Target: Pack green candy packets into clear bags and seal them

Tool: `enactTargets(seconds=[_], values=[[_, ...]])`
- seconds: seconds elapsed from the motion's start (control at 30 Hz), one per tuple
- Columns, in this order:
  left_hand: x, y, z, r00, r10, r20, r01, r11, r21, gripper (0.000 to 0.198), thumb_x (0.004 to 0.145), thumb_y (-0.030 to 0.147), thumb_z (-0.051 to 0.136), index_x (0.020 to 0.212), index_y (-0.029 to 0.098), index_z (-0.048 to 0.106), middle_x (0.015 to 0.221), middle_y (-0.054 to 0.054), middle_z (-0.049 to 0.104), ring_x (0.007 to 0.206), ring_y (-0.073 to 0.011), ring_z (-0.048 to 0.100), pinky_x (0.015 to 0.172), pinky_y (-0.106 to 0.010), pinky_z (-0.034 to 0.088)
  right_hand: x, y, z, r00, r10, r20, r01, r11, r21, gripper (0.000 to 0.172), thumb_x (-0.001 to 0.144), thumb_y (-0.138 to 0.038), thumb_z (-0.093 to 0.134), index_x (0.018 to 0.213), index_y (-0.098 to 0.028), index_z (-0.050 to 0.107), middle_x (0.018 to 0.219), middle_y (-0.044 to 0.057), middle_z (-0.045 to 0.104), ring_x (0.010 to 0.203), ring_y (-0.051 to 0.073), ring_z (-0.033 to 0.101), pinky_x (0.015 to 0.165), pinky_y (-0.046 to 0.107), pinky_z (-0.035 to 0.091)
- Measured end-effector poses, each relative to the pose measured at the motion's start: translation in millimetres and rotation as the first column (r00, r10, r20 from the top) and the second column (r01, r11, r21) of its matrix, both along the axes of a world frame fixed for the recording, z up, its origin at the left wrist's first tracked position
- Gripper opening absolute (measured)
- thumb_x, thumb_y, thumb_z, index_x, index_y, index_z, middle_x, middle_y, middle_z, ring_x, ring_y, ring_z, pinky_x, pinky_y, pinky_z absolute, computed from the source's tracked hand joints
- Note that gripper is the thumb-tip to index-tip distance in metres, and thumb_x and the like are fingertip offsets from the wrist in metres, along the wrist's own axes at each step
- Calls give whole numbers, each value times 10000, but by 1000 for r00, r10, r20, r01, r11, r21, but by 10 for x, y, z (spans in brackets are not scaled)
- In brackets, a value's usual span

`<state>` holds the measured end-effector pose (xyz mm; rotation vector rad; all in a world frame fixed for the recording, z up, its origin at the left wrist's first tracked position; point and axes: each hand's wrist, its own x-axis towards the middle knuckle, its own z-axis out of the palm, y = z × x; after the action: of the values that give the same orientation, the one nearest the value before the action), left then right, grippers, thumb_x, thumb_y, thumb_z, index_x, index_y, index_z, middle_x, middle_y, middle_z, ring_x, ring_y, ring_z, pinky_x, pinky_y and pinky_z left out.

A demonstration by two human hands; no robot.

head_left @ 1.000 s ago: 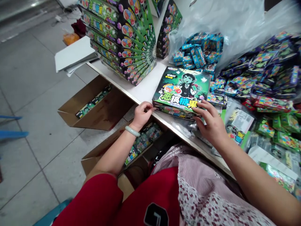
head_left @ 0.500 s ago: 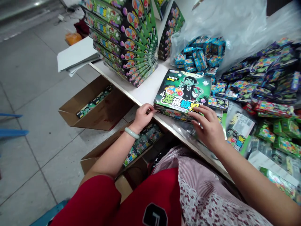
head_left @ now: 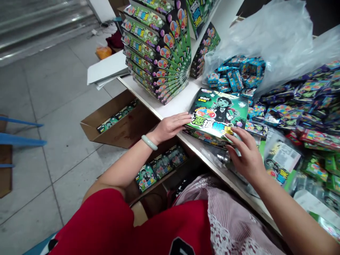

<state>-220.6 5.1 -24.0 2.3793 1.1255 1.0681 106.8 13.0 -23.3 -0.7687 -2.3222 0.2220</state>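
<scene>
Table, candy box (left hand, right hand touching)

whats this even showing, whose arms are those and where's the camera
This is one view from a camera worn on a person's head, looking down, so the arms are that person's own. The left hand lies open, its fingertips by a green candy box with a cartoon vampire on it. The right hand has its fingers on the box's near edge. The box sits on a white table, beside a fanned stack of boxes and small blue boxes in a plastic bag. A cardboard carton stands on the floor.
</scene>
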Motion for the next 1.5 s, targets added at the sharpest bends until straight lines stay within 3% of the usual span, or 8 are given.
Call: enactTargets(seconds=[0.4, 0.57, 0.8, 1.0, 1.07, 1.17, 1.33, 1.5], values=[[13, -63, -283, 998, 66, 14, -67, 994, 83, 394, 925, 272, 560, 1318, 299, 529, 1393, -89, 549, 1365, -242, 424, 1100, -497, 412, -69, -35, -25, 996, -33, 84, 35, 999, -24, 492, 877, -97, 525, 1330, -287, 494, 1291, 103, 578, 1295, 318, 439, 993, 556, 472], [132, -96, -220, 995, 103, -18, -101, 992, 81, 574, 884, 360, 616, 1416, 294, 410, 1488, -115, 427, 1431, -304, 290, 1131, -576, 314, -68, -38, -50, 997, -13, 76, 15, 1000, -21, 549, 871, -78, 508, 1368, -305, 459, 1334, 94, 557, 1319, 319, 416, 996, 571, 465], [388, -14, -197, 982, 188, 31, -189, 981, 41, 344, 937, 373, 519, 1268, 306, 586, 1429, -71, 499, 1421, -288, 310, 1127, -546, 312, -93, -104, -175, 995, -80, 67, 81, 996, -20, 545, 890, -66, 474, 1367, -329, 456, 1357, 80, 548, 1359, 298, 385, 1005, 589, 464], [265, -68, -296, 873, 414, 256, -348, 898, -268, 664, 883, 505, 570, 1448, 240, 343, 1507, -164, 366, 1405, -312, 336, 1116, -525, 337, -63, -67, -71, 996, -79, 43, 81, 996, -39, 517, 896, -129, 530, 1371, -310, 438, 1447, 103, 446, 1427, 310, 267, 1058, 622, 392], [248, -78, -344, 858, 447, 254, -317, 849, -422, 758, 864, 533, 584, 1473, 210, 271, 1472, -198, 407, 1355, -323, 417, 1072, -511, 399, -57, -50, -45, 991, -137, -5, 136, 987, -90, 520, 889, -176, 569, 1379, -282, 430, 1516, 127, 337, 1450, 329, 200, 1082, 632, 346], [304, -77, -359, 851, 440, 287, -257, 825, -504, 759, 854, 530, 599, 1459, 196, 286, 1432, -189, 464, 1294, -308, 496, 1048, -465, 438, -75, -36, -76, 980, -179, -85, 156, 961, -230, 455, 894, -205, 569, 1338, -256, 477, 1514, 145, 337, 1415, 301, 310, 1086, 568, 371], [429, -119, -83, 793, 469, 388, -269, 843, -467, 675, 890, 513, 553, 1437, 195, 319, 1172, -143, 645, 1056, -251, 645, 890, -387, 534, -97, 47, 88, 935, -247, -256, 160, 934, -318, 299, 906, -258, 551, 1199, -224, 596, 1410, 138, 507, 1322, 254, 461, 1071, 493, 395], [384, -190, 554, 898, 382, 219, -307, 900, -310, 1050, 706, 528, 761, 1508, 251, 143, 1178, -137, 620, 1040, -275, 625, 896, -420, 512, -78, 461, 841, 938, -308, -157, 213, 873, -439, 283, 876, -323, 558, 1118, -210, 652, 1125, 94, 691, 1048, 251, 637, 907, 420, 495]])
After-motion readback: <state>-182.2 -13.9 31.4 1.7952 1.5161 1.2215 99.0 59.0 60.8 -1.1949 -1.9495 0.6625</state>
